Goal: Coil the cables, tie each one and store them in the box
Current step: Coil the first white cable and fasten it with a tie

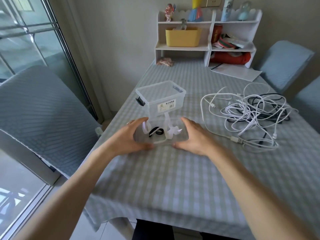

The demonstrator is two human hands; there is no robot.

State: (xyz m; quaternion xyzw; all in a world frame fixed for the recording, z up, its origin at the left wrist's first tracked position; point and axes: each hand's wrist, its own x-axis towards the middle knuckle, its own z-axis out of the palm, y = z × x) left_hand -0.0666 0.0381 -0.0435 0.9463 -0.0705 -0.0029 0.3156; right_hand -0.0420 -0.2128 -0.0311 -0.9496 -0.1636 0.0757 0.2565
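Your clear lid (160,134), with white and black ties (156,131) lying on it, sits on the checked table (173,179) just in front of the clear box (161,99). Your left hand (129,139) and right hand (194,137) clasp its two sides with curved fingers. The tangled cables (251,113) lie well apart to the right.

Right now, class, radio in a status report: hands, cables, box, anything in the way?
Left hand and right hand grip the clear lid holding ties. Cables tangled, uncoiled, right of box. Box open. Nothing blocking.
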